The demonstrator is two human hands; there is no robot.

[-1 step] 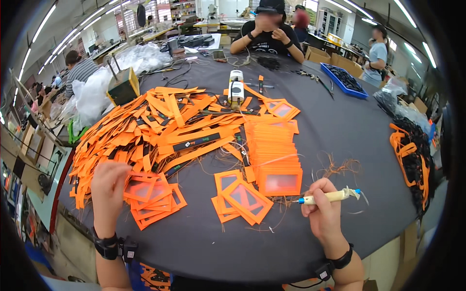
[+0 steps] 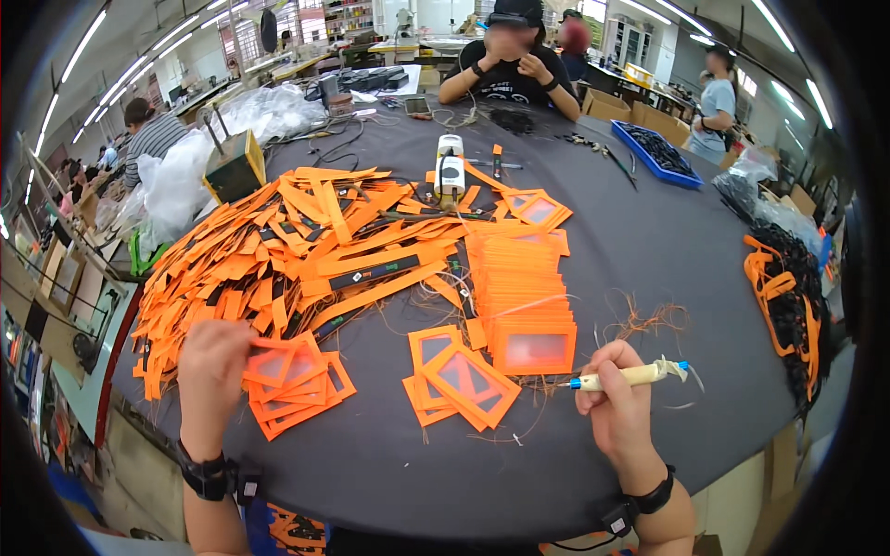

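My left hand [image 2: 211, 372] is curled at the near edge of the big orange heap, its fingertips drawn together and slightly blurred. Beside those fingertips lies a small stack of orange frames with clear windows [image 2: 295, 414]; whether the hand grips one is hidden. In my right hand [image 2: 616, 408] is a pen-shaped tool [image 2: 640, 373], its barrel cream with blue ends, its thin tip pointing left. Left of that tip, several orange frames [image 2: 470, 385] lie loosely overlapped. Behind them runs a long neat row of stacked orange frames [image 2: 533, 345].
Orange strips with black labels [image 2: 278, 246] form the heap on the left. A white box-shaped device [image 2: 451, 169] stands at mid-table. Loose threads [image 2: 649, 315] lie right of centre, and black and orange straps [image 2: 788, 306] hang at the right edge. A person [image 2: 510, 65] sits opposite, near a blue tray [image 2: 656, 154].
My left hand has come down slightly, closer to the small frame stack, its fingers more curled. My right hand and the tool stay where they were.
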